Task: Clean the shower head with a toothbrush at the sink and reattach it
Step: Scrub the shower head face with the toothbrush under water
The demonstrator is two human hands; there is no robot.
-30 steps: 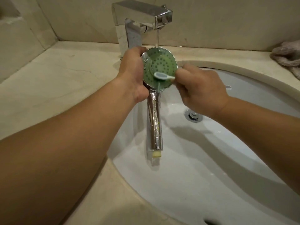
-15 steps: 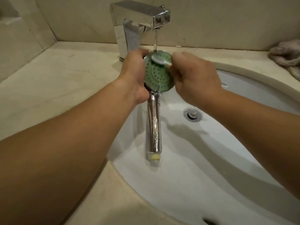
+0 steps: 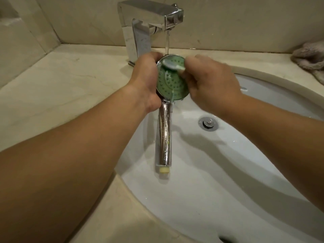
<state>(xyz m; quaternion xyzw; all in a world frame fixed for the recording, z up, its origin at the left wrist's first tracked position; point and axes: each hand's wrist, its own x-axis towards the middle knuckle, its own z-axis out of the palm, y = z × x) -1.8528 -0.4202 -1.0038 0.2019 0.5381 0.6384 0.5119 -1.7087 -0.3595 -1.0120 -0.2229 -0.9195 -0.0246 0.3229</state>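
- Your left hand is wrapped around the round top of the shower head. Your fingers curl behind it and grip it tight.
- The shower head is over the sink, right under the tap. Its green face with small dots looks up at you.
- The shiny handle of the shower head points down toward you. It has a yellow tip at the bottom end.
- Your right hand pinches the toothbrush. Your fingers are curled around its stick.
- The white brush end lies on the top part of the green face, close to your left hand. It looks a bit blurry.
- Water runs down from the tap in a thin line and lands on the top edge of the shower head.
- A little water drips off the green face near where the handle starts.
- The sink is white, and its metal drain is to the right of the handle.
- The sink sits in a pale stone worktop.
- A crumpled towel lies on the worktop far to the right, well apart from your hands.
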